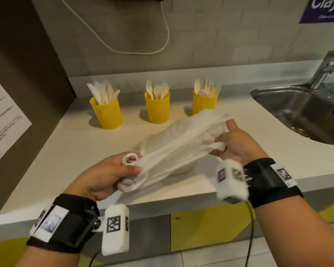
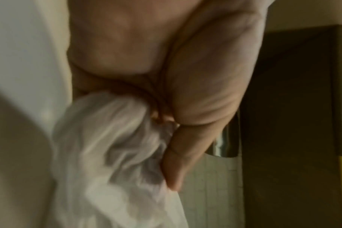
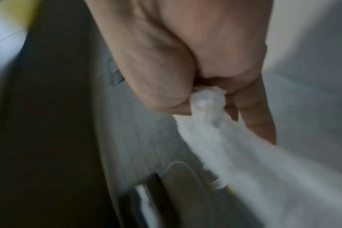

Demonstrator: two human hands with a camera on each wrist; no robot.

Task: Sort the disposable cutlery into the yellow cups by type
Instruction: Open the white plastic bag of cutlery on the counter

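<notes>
A person's left hand and right hand hold a thin white plastic bag stretched between them just above the near part of the pale desk, the left fingers curled round one bunched end with a twisted loop of plastic poking up over the knuckles, the right fingers closed on the other gathered end, presumably so that the film is pulled taut and its slack kept under control; the two wrist views, both blurred, show each fist clenched on crumpled plastic. The bag sags a little at its middle, and whether anything remains inside cannot be told. Beyond it, well apart along the back of the desk, stand three yellow mesh cups, each already holding one kind of pale cutlery upright with the working ends up: knives in the left cup, forks in the middle cup, spoons in the right cup, which the far end of the bag partly overlaps in the head view. No loose cutlery shows on the desk, so the sorting looks finished or nearly so. A steel sink with its tap lies to the right, and a white cable loops down the tiled wall behind
</notes>
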